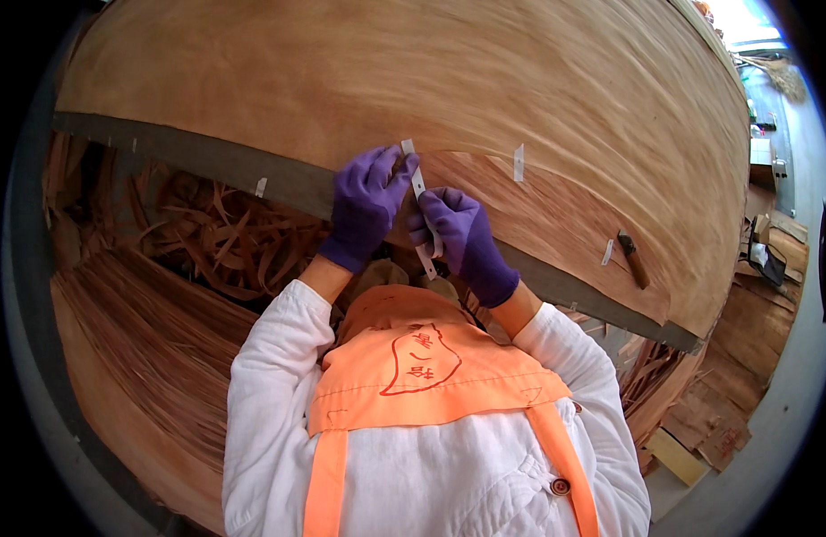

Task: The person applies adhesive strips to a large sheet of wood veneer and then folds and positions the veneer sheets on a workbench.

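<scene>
Between my two purple-gloved hands runs a narrow strip of white tape (pixel 419 184) with small dark holes. My left hand (pixel 368 199) pinches its upper part near the front edge of the veneer sheet (pixel 359 80). Lower down, my right hand (pixel 462 234) grips the strip with bent fingers, and its loose end hangs below toward the apron. Under the hands, a reddish veneer piece (pixel 538 201) lies with its curved edge against the paler sheet. A short white tape piece (pixel 519 163) crosses that edge, and another tape piece (pixel 607 251) lies farther right.
A small wooden-handled knife (pixel 637 264) rests on the veneer at the right. Along the table's grey front edge (pixel 207 148) sticks another bit of tape (pixel 261 186). Veneer offcuts (pixel 225 237) heap below at the left, beside a stack of veneer (pixel 144 340).
</scene>
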Tool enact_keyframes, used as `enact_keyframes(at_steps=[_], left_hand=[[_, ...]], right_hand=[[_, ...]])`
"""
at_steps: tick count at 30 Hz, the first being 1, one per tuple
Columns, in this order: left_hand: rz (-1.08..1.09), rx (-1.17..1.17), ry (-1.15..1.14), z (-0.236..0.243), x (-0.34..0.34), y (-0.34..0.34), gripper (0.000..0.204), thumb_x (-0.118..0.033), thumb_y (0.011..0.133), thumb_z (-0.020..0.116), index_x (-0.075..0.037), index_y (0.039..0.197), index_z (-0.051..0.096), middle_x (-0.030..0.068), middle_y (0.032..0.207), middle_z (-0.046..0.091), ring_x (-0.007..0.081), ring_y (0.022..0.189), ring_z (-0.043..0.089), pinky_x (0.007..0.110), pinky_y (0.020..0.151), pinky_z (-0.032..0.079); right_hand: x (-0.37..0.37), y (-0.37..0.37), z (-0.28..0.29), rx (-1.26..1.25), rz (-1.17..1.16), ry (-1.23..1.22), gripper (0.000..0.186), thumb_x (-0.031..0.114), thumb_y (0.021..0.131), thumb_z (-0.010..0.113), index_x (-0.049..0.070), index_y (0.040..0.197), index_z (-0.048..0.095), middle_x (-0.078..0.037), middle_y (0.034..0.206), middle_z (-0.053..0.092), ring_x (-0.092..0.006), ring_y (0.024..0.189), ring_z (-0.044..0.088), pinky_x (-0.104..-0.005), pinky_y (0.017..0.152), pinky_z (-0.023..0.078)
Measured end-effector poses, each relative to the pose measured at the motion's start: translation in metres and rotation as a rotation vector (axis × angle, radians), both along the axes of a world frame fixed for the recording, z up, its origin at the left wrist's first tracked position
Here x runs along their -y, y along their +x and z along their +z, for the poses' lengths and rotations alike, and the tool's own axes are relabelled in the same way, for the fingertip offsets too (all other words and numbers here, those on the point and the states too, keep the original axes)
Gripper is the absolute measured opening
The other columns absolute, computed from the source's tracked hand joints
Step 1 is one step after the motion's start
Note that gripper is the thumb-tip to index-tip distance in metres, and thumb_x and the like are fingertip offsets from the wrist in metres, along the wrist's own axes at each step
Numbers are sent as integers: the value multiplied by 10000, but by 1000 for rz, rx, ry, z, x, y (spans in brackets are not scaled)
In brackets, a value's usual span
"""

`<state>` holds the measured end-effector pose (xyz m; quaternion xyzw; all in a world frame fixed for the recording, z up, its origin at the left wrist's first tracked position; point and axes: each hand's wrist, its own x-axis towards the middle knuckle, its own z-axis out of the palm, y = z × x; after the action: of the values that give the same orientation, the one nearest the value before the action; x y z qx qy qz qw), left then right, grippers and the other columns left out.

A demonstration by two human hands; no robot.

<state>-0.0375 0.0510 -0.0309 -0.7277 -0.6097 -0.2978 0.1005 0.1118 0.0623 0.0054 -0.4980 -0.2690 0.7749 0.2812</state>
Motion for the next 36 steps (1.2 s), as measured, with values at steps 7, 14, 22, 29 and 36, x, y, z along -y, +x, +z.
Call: enact_keyframes(at_steps=[7, 14, 22, 29, 36], left_hand=[[-93, -321, -136, 9, 5, -7, 416, -139, 807, 529, -91, 1220, 517, 65, 1300, 450, 242, 1167, 441, 354, 871, 435], [-129, -369, -134, 10, 2, -6, 425, -132, 814, 502, -39, 1229, 492, 109, 1326, 426, 276, 1181, 428, 369, 880, 445], [-125, -630, -154, 18, 1, -5, 445, -110, 814, 483, 4, 1244, 459, 168, 1318, 430, 322, 1126, 482, 382, 867, 460], [-168, -314, -188, 18, 0, -13, 436, -82, 790, 505, -59, 1225, 496, 141, 1263, 484, 280, 1102, 510, 379, 868, 456], [-37, 548, -67, 26, 0, -47, 275, -6, 773, 585, -58, 1042, 605, 100, 1090, 573, 305, 972, 556, 380, 825, 459]], right_hand=[[7, 5, 19, -129, 32, -69, 249, 166, 900, 520, -30, 1049, 552, -76, 790, 625, -148, 637, 607, -259, 591, 507], [20, 25, 12, 16, 99, 49, 229, 151, 880, 557, -43, 1002, 562, -60, 783, 617, -109, 639, 569, -243, 550, 462], [-4, 39, 22, 248, 257, 138, 187, 162, 867, 586, -24, 880, 561, -34, 687, 583, -76, 596, 519, -229, 474, 405], [13, 96, 52, 104, 437, 316, 137, 115, 856, 566, -14, 904, 568, -51, 790, 601, -112, 713, 558, -251, 639, 446], [17, 90, 76, 34, 581, 437, 153, 140, 877, 571, -7, 915, 556, -48, 783, 593, -101, 704, 544, -246, 643, 443]])
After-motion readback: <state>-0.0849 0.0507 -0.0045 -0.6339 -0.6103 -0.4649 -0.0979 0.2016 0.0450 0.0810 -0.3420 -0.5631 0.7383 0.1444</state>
